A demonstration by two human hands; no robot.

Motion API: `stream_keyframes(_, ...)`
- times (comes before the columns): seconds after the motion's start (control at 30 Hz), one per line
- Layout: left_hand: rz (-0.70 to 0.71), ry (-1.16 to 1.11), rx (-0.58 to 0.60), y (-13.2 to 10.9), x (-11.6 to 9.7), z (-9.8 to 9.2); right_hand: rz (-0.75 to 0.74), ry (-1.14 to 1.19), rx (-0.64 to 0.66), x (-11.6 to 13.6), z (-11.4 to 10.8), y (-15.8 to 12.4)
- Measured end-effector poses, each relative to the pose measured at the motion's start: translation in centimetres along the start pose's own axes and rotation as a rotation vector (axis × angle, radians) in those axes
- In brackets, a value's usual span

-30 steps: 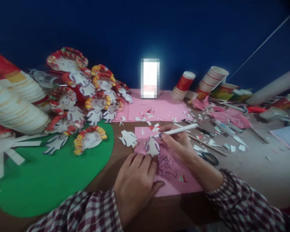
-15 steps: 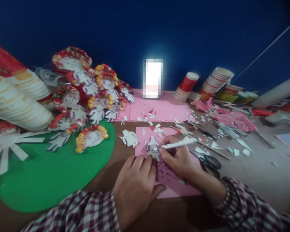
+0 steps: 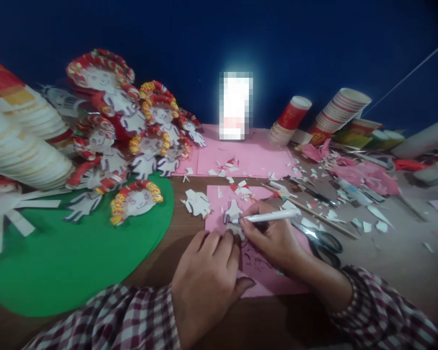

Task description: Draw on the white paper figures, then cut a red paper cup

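My right hand (image 3: 273, 239) is closed round a white marker (image 3: 270, 216), its tip touching a small white paper figure (image 3: 234, 212). Purple marks run along the figure's edge. My left hand (image 3: 209, 277) lies palm down, fingers flat and thumb out to the side, its fingertips at the figure's lower end and partly covering it. Beneath both is a pink sheet (image 3: 215, 194) with dark pen marks near my right hand. Just left of the sheet lies a blank white paper cutout (image 3: 197, 203).
Several paper dolls (image 3: 144, 150) with red and yellow hair stand at left, beside a green sheet (image 3: 95, 262) and stacked paper cups (image 3: 25, 146). Scissors (image 3: 326, 243), a wooden stick (image 3: 323, 218) and paper scraps lie at right. A bright, blurred-out rectangle (image 3: 236, 106) stands behind.
The whole view has shifted slightly, with the things at the back now higher in the picture. The marker tip has moved a little along the figure; my left hand keeps its place.
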State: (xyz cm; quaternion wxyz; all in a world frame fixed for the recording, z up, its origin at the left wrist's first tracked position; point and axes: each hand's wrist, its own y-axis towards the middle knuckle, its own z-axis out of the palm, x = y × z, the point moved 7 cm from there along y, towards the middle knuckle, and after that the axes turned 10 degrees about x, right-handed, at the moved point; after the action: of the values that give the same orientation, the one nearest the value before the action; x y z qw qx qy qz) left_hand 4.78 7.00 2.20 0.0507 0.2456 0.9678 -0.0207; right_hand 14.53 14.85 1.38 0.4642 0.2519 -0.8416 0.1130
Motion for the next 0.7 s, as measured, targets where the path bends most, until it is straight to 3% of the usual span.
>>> stream_keyframes(0.7,0.003,0.006,-0.027,-0.14,-0.01,-0.03,-0.022,-0.098,0.01,0.26,0.15,0.07)
